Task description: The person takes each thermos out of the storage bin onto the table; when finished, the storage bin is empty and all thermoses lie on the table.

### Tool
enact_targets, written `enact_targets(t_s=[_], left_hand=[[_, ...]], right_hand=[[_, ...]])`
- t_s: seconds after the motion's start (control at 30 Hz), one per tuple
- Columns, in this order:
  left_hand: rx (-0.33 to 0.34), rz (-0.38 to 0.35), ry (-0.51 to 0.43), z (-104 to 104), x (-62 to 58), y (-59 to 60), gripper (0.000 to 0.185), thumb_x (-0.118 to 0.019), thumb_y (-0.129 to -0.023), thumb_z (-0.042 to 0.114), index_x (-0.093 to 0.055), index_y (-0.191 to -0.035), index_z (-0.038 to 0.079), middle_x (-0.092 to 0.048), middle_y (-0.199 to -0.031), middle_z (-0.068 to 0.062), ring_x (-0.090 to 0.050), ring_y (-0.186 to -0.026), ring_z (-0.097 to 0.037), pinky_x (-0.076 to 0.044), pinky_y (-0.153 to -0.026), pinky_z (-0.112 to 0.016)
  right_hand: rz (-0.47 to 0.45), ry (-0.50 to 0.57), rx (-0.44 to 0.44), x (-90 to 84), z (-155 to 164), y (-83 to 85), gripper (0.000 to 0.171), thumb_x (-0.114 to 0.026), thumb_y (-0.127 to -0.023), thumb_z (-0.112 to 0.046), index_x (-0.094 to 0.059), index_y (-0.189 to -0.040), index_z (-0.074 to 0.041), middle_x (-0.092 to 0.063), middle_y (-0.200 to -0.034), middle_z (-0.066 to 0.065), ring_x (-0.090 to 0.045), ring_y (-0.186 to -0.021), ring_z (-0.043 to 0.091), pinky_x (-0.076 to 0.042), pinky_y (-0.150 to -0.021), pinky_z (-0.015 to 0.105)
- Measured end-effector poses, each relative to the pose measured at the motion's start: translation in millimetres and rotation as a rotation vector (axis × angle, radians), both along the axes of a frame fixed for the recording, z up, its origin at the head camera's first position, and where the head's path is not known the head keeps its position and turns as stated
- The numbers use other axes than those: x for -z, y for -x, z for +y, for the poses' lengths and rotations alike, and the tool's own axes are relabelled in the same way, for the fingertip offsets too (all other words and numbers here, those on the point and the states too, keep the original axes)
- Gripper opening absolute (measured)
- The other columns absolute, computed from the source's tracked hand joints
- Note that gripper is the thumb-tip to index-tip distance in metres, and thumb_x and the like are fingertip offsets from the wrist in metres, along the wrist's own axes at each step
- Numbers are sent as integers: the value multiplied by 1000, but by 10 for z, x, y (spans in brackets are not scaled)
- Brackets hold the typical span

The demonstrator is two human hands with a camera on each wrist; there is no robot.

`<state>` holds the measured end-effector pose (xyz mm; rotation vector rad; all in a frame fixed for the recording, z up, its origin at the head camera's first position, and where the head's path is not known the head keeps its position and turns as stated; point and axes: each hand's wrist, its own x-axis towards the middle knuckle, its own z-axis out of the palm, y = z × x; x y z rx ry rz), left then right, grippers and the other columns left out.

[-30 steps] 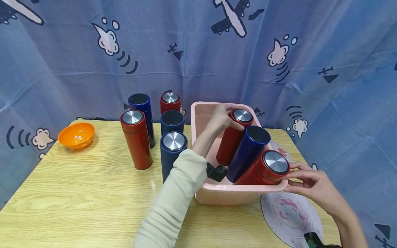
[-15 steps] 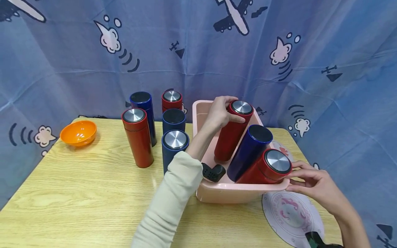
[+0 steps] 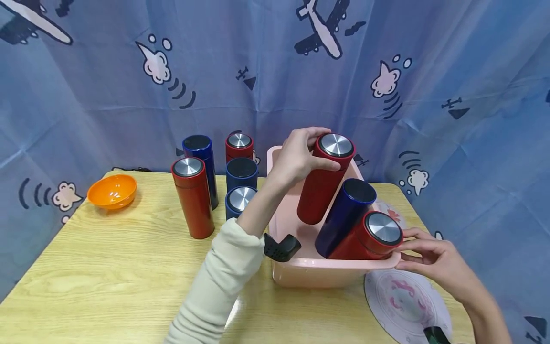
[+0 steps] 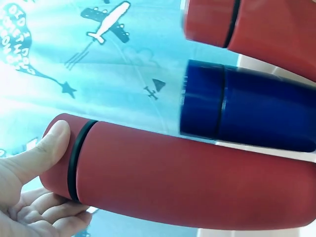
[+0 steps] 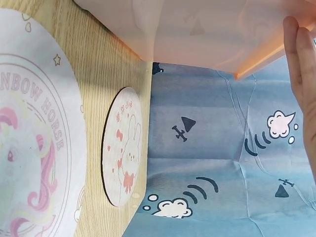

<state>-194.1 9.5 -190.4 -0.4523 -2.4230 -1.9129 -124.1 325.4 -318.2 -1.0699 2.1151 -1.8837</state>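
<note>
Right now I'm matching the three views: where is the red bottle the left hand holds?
Head: red bottle, upper centre, above the pink tub.
Left wrist: across the bottom, thumb on its cap.
Right wrist: not in it.
Shared landmark: the pink tub.

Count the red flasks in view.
4: two standing on the table, one lifted by the left hand, one leaning in the pink tub. Others may be hidden.

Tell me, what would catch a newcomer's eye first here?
Probably the left hand gripping a red flask near its cap, tilted above the pink tub. Two more flasks, one blue and one red, lean inside the tub, whose right corner the right hand touches. To the tub's left, five flasks stand upright on the table.
</note>
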Motion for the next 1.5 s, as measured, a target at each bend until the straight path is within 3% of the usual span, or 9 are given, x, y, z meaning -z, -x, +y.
enact_targets(t_s=[0.43,0.97,1.3,1.5], left_hand=[[149,-62,-101,-260,-198,-113,67,-76,-74,-10,-52,-135,2,-64,-122,-13,-62,-106,-18,-53,-87,-25],[261,-23,-47,-501,-626,-317,62,-75,-78,-6,-53,-136,6,-67,-118,-11,-63,-104,-14,-49,-93,-24],[285,-13,-9,-708,-770,-453,61,-72,-81,-4,-52,-137,7,-67,-118,-10,-64,-104,-16,-52,-90,-28],[316,-28,11,-880,-881,-550,60,-69,-84,-5,-49,-139,7,-66,-119,-10,-65,-105,-18,-50,-94,-29]], right_hand=[[-10,-13,9,40,37,-32,39,-57,-73,32,-62,-109,17,-54,-120,10,-53,-114,12,-52,-87,32],[-12,-18,6,36,41,-25,39,-58,-74,31,-62,-109,16,-54,-121,10,-53,-115,11,-52,-87,32],[-16,-57,37,26,42,-46,36,-59,-76,28,-62,-109,16,-52,-119,11,-54,-114,10,-52,-86,32],[-25,-36,10,24,39,-29,37,-57,-76,30,-60,-111,18,-51,-121,13,-54,-115,10,-52,-86,33]])
